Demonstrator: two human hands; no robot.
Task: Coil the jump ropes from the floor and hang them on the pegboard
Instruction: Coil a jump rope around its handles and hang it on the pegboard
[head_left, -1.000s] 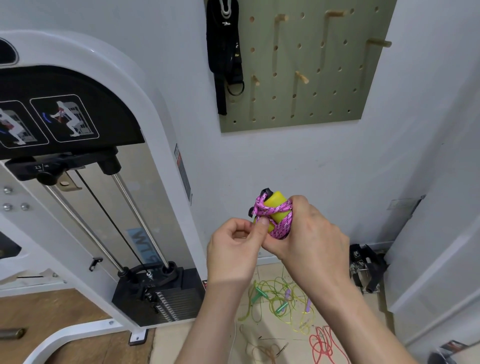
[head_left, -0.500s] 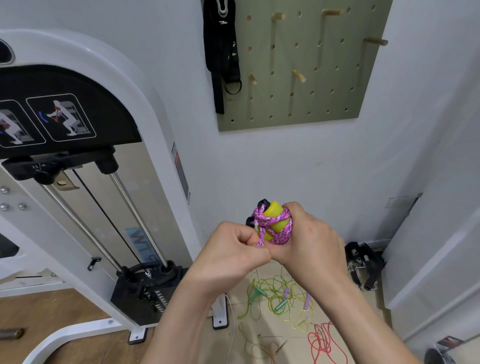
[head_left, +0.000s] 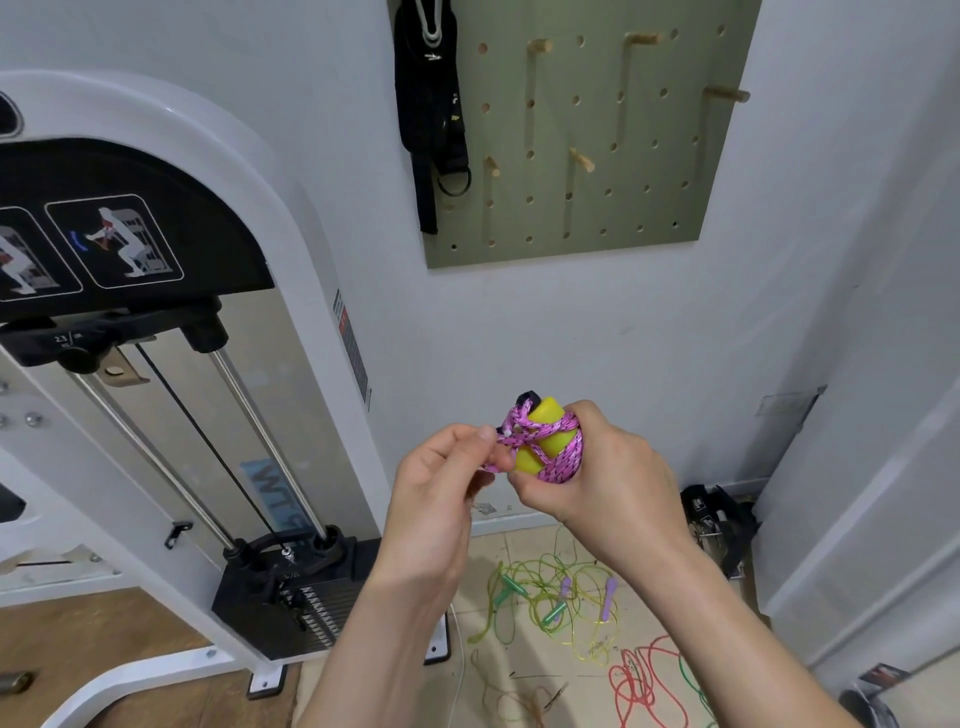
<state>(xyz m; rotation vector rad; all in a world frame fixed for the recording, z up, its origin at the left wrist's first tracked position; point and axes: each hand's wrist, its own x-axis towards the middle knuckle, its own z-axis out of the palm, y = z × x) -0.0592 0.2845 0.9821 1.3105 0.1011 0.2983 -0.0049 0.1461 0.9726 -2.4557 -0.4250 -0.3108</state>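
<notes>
The step in hand looks like the finish of a coil: the right hand (head_left: 608, 478) is clamped round a pink rope (head_left: 550, 447) wound tight over its yellow handles (head_left: 548, 434), held at chest height in front of the white wall, well below the pegboard (head_left: 597, 130). The left hand (head_left: 441, 483) has its fingers (head_left: 485, 434) pinched together on a strand at the bundle's left side, apparently tucking or cinching the loose end; whether the end is already locked under a wrap cannot be told. The next move, as I judge it, calls for securing that end so the wraps do not spring loose, then lifting the bundle to one of the free pegs (head_left: 582, 158) and leaving a loop or gap wide enough to slip over it. The rope is a braided cord, pink flecked with dark, soft and matt; the handles are smooth, blocky yellow with a black cap (head_left: 525, 401) showing at the top. The pegboard is a flat olive panel drilled with rows of holes, with short wooden dowels jutting out; a black strap (head_left: 431, 114) with a metal ring hangs at its left edge. On the tiled floor (head_left: 498, 670) below lie loose tangles not yet coiled: a thin, glossy yellow-green rope (head_left: 566, 597) with green and lilac handles, and a red rope (head_left: 644, 686) beside it. A white weight machine (head_left: 234, 291) with steel rods stands to the left.
</notes>
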